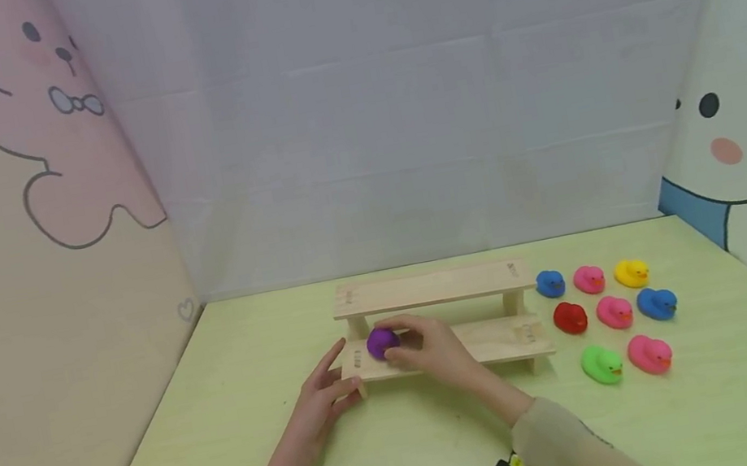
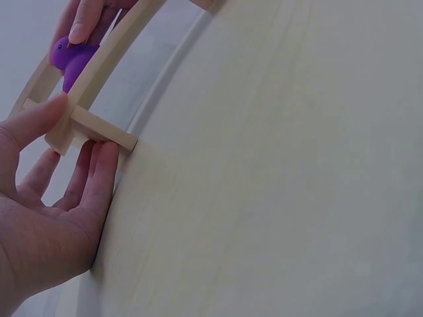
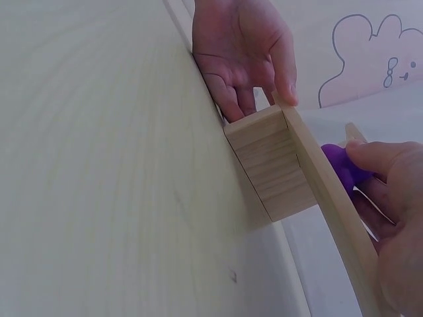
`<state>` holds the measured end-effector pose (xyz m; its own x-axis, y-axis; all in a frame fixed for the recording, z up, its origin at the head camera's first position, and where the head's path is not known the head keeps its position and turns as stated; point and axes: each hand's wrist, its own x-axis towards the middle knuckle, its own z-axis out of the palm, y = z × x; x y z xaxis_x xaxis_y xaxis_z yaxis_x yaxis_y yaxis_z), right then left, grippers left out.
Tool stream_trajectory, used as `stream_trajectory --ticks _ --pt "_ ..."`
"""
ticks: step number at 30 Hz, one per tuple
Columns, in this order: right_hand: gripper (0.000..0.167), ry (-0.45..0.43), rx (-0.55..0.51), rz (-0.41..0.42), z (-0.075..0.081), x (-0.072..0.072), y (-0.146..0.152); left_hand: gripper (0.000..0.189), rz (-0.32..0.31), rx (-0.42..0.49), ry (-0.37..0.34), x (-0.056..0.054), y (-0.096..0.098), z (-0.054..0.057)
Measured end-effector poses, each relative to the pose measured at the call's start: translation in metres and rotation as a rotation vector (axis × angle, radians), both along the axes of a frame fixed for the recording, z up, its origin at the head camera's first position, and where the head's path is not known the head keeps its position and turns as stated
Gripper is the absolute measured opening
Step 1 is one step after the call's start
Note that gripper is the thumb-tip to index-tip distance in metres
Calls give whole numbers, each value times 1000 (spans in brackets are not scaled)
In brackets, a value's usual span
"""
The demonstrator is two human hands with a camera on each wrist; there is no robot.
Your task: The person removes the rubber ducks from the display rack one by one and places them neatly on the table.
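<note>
A two-tier wooden shelf [image 1: 488,339] stands on the table. On its lower step, near the left end, is a purple rubber duck [image 1: 381,342]. My right hand [image 1: 433,348] pinches the duck between thumb and fingers; the right wrist view shows the thumb on the purple duck [image 3: 338,158]. My left hand [image 1: 323,398] grips the left end of the lower step. In the left wrist view the left hand [image 2: 59,205] has its thumb on the board's top edge and its fingers against the end and the leg [image 2: 102,127].
Right of the shelf sit several rubber ducks: blue [image 1: 550,283], pink [image 1: 589,279], yellow [image 1: 631,273], red [image 1: 570,318] and green [image 1: 602,365] among them. A white curtain [image 1: 395,97] hangs behind the pale yellow-green table [image 1: 441,461]. Cartoon-printed panels [image 1: 91,272] flank both sides.
</note>
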<state>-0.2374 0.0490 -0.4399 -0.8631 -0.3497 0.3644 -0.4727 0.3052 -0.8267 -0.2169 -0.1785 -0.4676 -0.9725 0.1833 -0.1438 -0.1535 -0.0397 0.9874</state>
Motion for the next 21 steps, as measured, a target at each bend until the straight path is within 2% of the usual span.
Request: stream_trajectory --ticks 6,14,21 --pt "41 -9 20 4 -1 -1 -1 72 6 -9 -13 1 -1 1" --pt "41 -10 -4 20 0 -1 0 71 0 -10 -7 -1 -1 1" --pt "39 -28 5 -5 1 -1 0 71 -6 -9 -12 -1 0 1"
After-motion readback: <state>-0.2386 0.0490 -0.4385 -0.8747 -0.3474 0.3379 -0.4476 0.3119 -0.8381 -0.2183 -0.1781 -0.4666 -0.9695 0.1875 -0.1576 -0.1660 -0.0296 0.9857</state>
